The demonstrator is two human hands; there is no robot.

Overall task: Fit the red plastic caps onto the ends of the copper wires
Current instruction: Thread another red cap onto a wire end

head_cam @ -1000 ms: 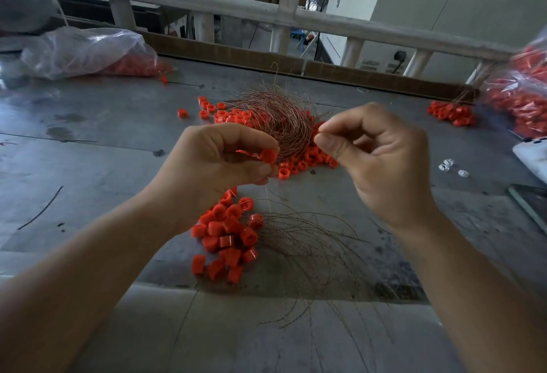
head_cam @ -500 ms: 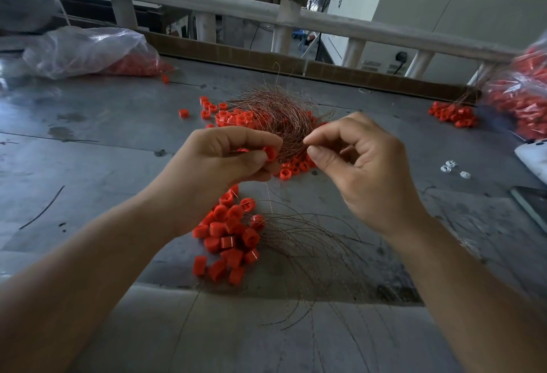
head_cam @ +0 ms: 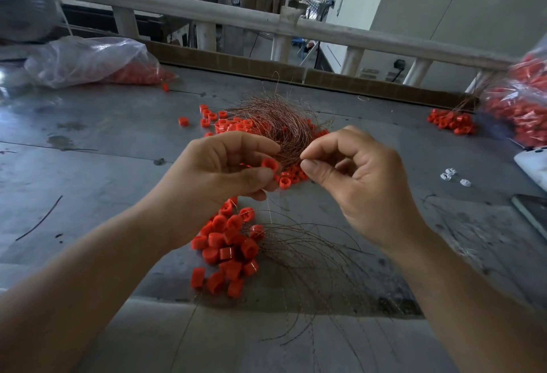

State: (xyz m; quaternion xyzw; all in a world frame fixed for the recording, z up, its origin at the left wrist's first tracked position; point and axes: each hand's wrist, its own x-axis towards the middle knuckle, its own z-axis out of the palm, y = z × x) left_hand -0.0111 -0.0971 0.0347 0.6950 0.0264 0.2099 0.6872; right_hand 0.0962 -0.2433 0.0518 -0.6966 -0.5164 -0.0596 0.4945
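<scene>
While pinching a red cap mouth-outward in the left hand, nipping a copper wire by its tip in the right hand just beside it, seemingly aligned for threading in, above the table.

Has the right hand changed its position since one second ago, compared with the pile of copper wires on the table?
Yes. The right hand has shifted left, its fingertips now overlapping the copper wire pile, closer to the left hand.
</scene>
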